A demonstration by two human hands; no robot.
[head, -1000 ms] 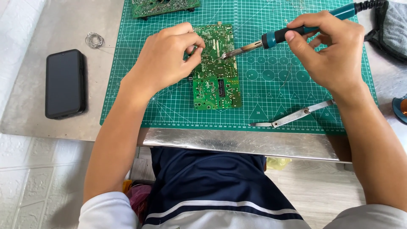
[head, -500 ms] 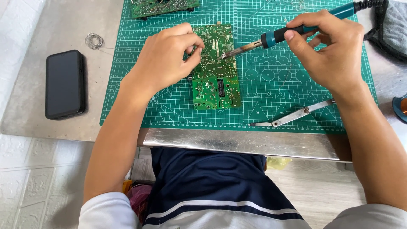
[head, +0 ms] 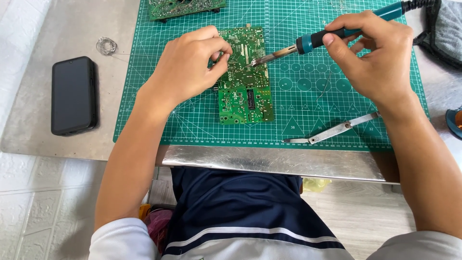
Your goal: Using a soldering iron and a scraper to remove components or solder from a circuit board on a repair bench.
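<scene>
So the green circuit board (head: 245,77) is lying flat on the green cutting mat (head: 308,96), right under the fingers of the left hand (head: 190,67), which is pinched together on its upper left edge. The soldering iron (head: 327,36) comes in from the right, tip touching the board's top half, with the right hand (head: 373,58) clamped round its handle. Tweezers (head: 332,132) sit on the mat below that hand. A black phone (head: 73,95) lies well off left on the counter (head: 62,38), with a solder coil (head: 106,46) above it.
</scene>
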